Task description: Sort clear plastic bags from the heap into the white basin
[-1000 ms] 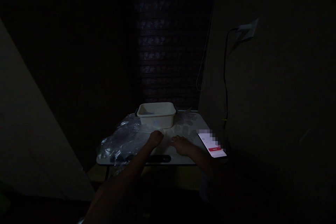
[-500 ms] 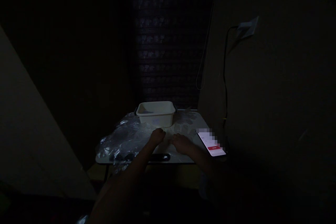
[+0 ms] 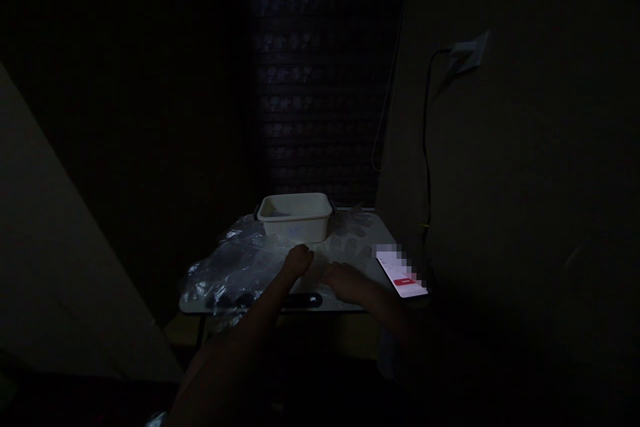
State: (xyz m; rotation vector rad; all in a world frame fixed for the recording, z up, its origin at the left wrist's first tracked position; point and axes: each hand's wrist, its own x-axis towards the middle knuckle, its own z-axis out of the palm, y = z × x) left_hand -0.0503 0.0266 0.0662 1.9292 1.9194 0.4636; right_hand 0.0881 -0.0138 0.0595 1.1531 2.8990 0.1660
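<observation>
In dim light, my left hand (image 3: 299, 261) is closed just in front of a white plastic tub (image 3: 297, 230) with dark side handles. A pale, thin piece of plastic (image 3: 316, 270) stretches between my hands, its shape hard to make out in the dark. My right hand (image 3: 343, 280) sits lower and to the right, fingers curled in on the other side of that piece. Crumpled clear plastic film (image 3: 220, 273) covers the left part of the small white table (image 3: 345, 307).
A lit phone (image 3: 400, 273) lies at the table's right edge. Behind it, a black cable (image 3: 427, 147) hangs from a wall socket (image 3: 470, 53). Dark blinds (image 3: 305, 100) rise at the back. A slot (image 3: 303, 300) runs along the table's front.
My right hand has moved slightly down, widening the gap between my hands a little. The left hand is nearly where it was. The whole view has shifted slightly.
</observation>
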